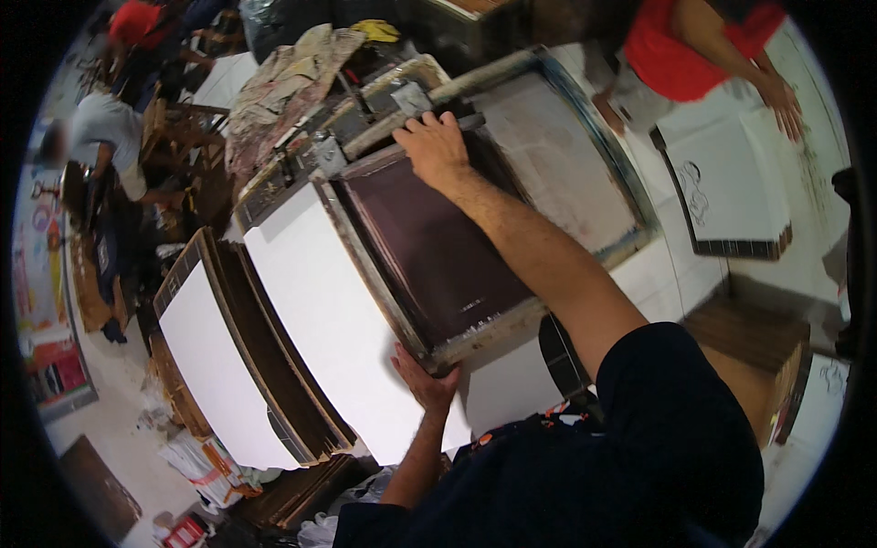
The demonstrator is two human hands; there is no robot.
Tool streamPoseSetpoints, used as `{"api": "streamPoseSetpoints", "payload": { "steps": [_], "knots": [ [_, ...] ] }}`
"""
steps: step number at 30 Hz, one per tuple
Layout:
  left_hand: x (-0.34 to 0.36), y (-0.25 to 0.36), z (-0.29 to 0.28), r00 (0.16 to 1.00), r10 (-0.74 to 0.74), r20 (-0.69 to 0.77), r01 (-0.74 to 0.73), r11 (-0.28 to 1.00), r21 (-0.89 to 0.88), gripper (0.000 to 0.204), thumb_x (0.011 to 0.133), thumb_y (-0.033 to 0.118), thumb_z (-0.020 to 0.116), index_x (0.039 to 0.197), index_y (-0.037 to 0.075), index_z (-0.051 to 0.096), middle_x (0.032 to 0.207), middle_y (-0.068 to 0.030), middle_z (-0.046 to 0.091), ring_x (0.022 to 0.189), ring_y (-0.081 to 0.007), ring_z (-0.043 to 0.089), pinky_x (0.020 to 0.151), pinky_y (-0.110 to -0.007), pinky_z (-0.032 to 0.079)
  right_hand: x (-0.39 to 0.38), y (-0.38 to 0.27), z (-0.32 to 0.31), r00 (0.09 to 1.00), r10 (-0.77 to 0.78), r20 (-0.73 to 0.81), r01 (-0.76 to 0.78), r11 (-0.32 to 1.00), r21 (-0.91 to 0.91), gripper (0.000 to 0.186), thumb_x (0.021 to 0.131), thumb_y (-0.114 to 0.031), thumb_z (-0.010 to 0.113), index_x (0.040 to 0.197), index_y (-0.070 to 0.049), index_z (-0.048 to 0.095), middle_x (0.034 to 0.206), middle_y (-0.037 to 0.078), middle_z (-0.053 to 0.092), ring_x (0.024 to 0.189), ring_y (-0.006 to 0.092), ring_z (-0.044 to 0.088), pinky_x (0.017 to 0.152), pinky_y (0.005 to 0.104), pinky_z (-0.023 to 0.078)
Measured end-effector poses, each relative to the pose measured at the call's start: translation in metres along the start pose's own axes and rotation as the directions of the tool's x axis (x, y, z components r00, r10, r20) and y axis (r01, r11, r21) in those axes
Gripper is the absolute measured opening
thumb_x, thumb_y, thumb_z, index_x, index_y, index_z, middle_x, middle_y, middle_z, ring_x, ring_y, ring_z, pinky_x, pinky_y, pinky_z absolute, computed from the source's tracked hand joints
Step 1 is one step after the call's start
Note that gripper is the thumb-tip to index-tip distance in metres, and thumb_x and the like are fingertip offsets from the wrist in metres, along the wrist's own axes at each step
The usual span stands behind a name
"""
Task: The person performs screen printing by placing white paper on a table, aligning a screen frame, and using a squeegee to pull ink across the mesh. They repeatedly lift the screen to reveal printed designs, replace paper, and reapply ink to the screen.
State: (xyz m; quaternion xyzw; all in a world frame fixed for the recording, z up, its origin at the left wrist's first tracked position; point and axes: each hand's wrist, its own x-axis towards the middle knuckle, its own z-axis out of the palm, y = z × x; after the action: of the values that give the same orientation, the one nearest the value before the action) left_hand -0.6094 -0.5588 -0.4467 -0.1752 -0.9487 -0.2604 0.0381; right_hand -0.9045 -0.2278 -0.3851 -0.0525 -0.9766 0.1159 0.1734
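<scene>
A wooden screen printing frame (375,274) with a dark, purplish-brown mesh (429,237) lies tilted over a white sheet (320,320). My left hand (427,382) grips the near left corner of this frame, its fingers at the outer side over the sheet. Across the far end of the mesh my right hand (436,153) is closed over a long bar that looks like a squeegee; the palm hides part of it. Metal hinge clamps (411,97) join the frame's far rail. Beyond my right forearm is a second frame with a pale mesh (557,151) and blue-stained edges.
To the left is a stack of boards topped with white sheet (215,365). A stained cloth (283,87) is heaped at the far left. At right, a person in red (676,46) stands by a printed white board (722,183). A brown box (744,356) is near my right shoulder.
</scene>
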Motion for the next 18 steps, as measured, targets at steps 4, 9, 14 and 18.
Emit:
{"api": "streamPoseSetpoints", "payload": {
  "steps": [4, 9, 14, 18],
  "knots": [
    [-0.002, -0.003, 0.004, 1.0, -0.007, -0.004, 0.007, 0.999, 0.033, 0.125, 0.069, 0.044, 0.091, 0.159, -0.009, 0.022, 0.16, -0.0316, 0.035, 0.15, -0.0478, 0.035, 0.125, -0.061, 0.023, -0.066, -0.016, -0.02, 0.979, 0.2, 0.037, -0.199, 0.98, -0.006, 0.031, 0.084, -0.012, 0.073, 0.114, -0.017, 0.069, 0.109, 0.003, 0.067, 0.111, 0.0259, 0.06, 0.092, 0.0476, 0.041],
    [0.0, -0.002, 0.004, 0.999, 0.02, -0.025, -0.021, 1.0, -0.008, 0.122, 0.068, 0.036, 0.092, 0.159, -0.007, 0.023, 0.161, -0.0298, 0.035, 0.152, -0.0446, 0.032, 0.128, -0.059, 0.018, -0.159, -0.03, -0.058, 0.944, 0.33, 0.022, -0.329, 0.943, -0.057, 0.036, 0.08, -0.014, 0.077, 0.115, -0.018, 0.067, 0.108, 0.002, 0.066, 0.111, 0.0259, 0.06, 0.096, 0.0482, 0.041],
    [0.002, 0.001, 0.001, 0.999, 0.017, -0.038, -0.02, 0.996, -0.087, 0.118, 0.067, 0.025, 0.093, 0.158, -0.008, 0.025, 0.16, -0.0302, 0.036, 0.151, -0.0434, 0.033, 0.128, -0.059, 0.017, -0.22, -0.048, -0.084, 0.913, 0.397, 0.099, -0.384, 0.915, -0.124, 0.039, 0.077, -0.011, 0.079, 0.113, -0.017, 0.066, 0.108, 0.002, 0.065, 0.111, 0.0272, 0.059, 0.093, 0.0492, 0.041],
    [0.004, 0.004, 0.0, 0.998, 0.032, -0.055, -0.038, 0.993, -0.107, 0.114, 0.069, 0.025, 0.094, 0.157, -0.008, 0.029, 0.158, -0.0304, 0.039, 0.149, -0.0437, 0.037, 0.126, -0.061, 0.019, -0.242, -0.062, -0.091, 0.986, 0.14, 0.096, -0.137, 0.99, -0.033, 0.038, 0.078, -0.011, 0.079, 0.114, -0.016, 0.067, 0.105, 0.003, 0.066, 0.109, 0.0281, 0.06, 0.093, 0.0506, 0.041]
  ]
}}
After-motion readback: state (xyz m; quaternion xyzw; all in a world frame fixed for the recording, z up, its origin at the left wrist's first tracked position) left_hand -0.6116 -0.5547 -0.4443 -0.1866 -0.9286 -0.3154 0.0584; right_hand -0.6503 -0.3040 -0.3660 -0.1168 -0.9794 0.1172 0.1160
